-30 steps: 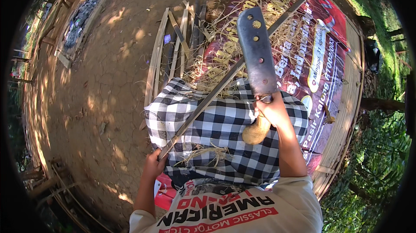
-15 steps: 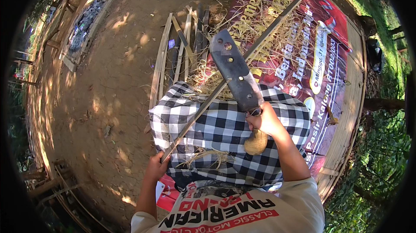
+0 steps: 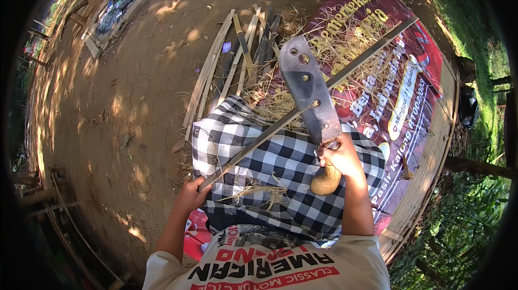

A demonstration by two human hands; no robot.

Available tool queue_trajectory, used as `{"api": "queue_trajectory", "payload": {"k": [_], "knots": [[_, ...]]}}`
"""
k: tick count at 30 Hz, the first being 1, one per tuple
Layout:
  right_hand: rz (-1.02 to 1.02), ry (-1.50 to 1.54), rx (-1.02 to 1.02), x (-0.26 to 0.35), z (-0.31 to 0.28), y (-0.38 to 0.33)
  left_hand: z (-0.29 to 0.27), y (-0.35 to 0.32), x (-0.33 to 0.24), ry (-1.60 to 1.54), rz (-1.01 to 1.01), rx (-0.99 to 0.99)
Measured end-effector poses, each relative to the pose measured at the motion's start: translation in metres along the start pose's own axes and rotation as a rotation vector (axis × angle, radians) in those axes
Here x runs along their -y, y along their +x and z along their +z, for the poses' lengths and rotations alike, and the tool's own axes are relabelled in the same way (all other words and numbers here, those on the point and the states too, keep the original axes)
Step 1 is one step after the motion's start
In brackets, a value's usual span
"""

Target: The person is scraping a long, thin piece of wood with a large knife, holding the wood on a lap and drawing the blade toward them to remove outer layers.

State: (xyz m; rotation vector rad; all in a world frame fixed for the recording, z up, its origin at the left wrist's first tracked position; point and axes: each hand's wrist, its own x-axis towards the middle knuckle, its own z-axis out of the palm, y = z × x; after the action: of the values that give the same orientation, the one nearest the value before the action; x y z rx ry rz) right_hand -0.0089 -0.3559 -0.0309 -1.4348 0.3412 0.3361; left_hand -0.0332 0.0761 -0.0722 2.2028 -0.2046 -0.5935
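Observation:
My left hand [image 3: 191, 194] is closed round the near end of a long, narrow bamboo strip [image 3: 254, 141], which slants up to the right across my lap. My right hand [image 3: 343, 156] grips a broad cleaver-like knife at the top of its curved wooden handle [image 3: 327, 181]. Its wide steel blade [image 3: 312, 87], with several round holes, points away from me and lies across the strip, hiding a short stretch of it. A black-and-white checked cloth [image 3: 259, 166] covers my lap, with a few thin shavings [image 3: 261, 192] on it.
Several split strips [image 3: 211, 66] lie on the earth ahead of my lap. Curly shavings [image 3: 345, 58] are heaped on a dark red banner [image 3: 396, 144] to the right, over a bamboo platform [image 3: 426, 182]. A framed ash patch [image 3: 123, 5] is at the far left.
The whole view has shifted a little. The blade now shows a brighter, more tilted face and still crosses the strip. Both hands keep their grips; the strip's far end appears further right.

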Motion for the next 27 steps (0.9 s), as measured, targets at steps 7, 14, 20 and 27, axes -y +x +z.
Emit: {"api": "queue_trajectory", "payload": {"k": [7, 14, 20, 27], "knots": [[0.034, -0.174, -0.053, -0.011, 0.036, -0.004, -0.001, 0.000, -0.002, 0.056, -0.014, 0.010], [-0.021, 0.088, -0.149, 0.012, 0.013, 0.008, 0.000, -0.001, 0.007, 0.050, -0.005, 0.003], [0.079, -0.232, 0.019, -0.004, 0.051, -0.003, -0.005, -0.001, -0.001, 0.088, -0.043, 0.019], [-0.058, -0.099, -0.068, 0.008, 0.032, 0.012, -0.001, 0.001, -0.001, 0.015, -0.031, 0.007]]}}
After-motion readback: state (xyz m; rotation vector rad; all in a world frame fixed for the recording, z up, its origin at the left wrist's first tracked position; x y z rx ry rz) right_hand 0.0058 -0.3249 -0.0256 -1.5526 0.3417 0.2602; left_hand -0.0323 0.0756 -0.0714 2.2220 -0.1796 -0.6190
